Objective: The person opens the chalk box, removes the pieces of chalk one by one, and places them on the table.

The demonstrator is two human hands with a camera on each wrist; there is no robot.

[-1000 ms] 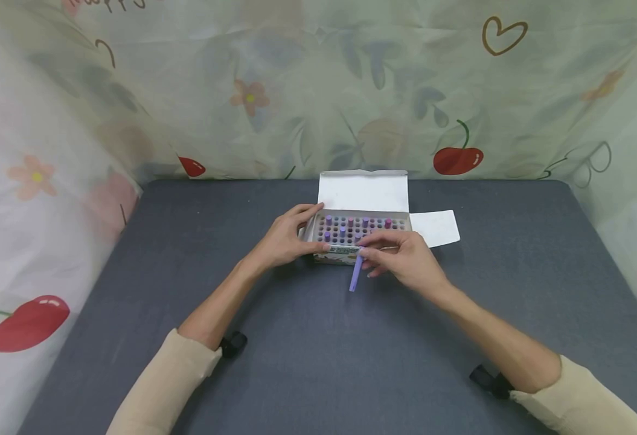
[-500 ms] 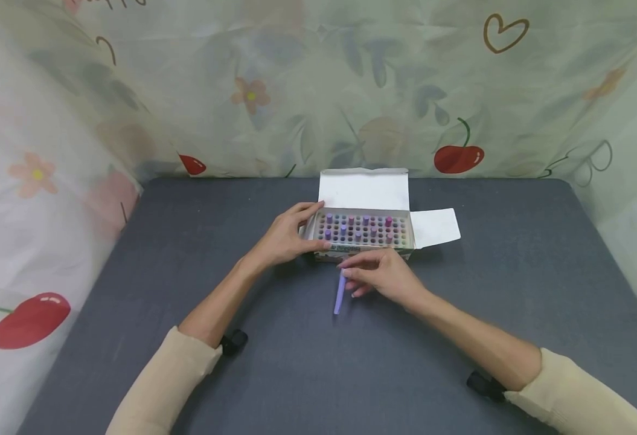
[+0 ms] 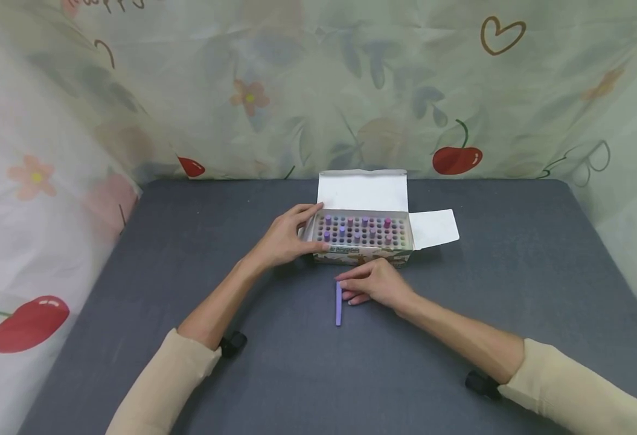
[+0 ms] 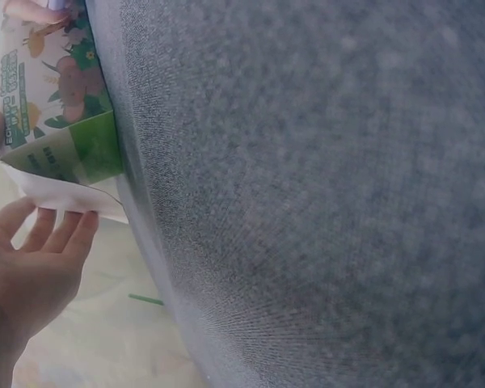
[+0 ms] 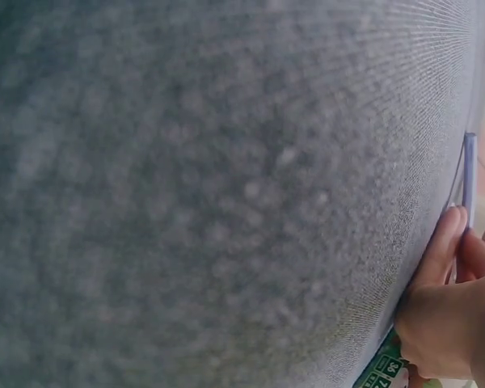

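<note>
An open cardboard box (image 3: 364, 257) stands at the table's back middle, its insert full of round holes with several purple and pink chalk sticks in some of them. My left hand (image 3: 285, 238) holds the box's left end, thumb at the front edge. In the left wrist view its fingers lie against a white end flap (image 4: 61, 194). Just in front of the box, my right hand (image 3: 375, 284) pinches a long lavender chalk stick (image 3: 338, 311) near its far end. The stick points toward me, close over the table, and also shows in the right wrist view.
The white lid (image 3: 363, 189) is folded back behind the box, and a side flap (image 3: 433, 228) sticks out to the right. Dark grey cloth covers the table (image 3: 318, 374). A printed curtain (image 3: 307, 90) hangs behind and at both sides.
My right hand has drawn the lavender chalk stick from the box's front edge toward me and slightly left. The stick has turned to point straight at me. The left hand stays on the box.
</note>
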